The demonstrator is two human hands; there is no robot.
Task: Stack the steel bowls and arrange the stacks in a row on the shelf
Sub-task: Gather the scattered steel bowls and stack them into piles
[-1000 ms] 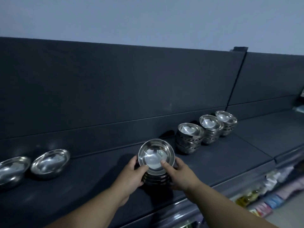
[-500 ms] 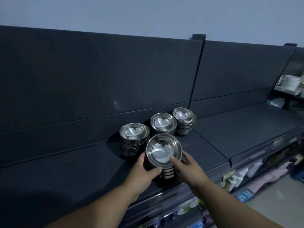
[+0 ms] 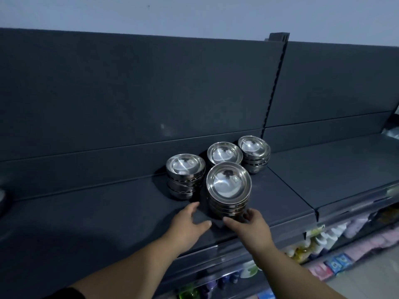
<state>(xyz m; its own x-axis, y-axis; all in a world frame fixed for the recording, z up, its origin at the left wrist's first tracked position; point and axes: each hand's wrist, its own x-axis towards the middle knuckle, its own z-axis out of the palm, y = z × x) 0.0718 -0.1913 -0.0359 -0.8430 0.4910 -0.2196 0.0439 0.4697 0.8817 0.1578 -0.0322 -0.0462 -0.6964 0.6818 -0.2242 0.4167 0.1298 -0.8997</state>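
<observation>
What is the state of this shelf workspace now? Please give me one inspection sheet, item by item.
Surface: dark shelf.
Job's things: front stack stands before the back row: left stack, middle stack, right stack.
Clutter: blurred object at the left edge, unclear.
Grippers: left hand open beside front stack; right hand at its base, grip unclear.
Cables: nothing seen.
Surroundings: bottles and packets below; grey wall.

Bowl stacks (image 3: 228, 186): polished steel, mirror-glossy, smooth. Shelf (image 3: 108, 212): dark matt surface, probably painted metal. Glossy plastic is seen on bottles (image 3: 319, 240) below the front edge.
</observation>
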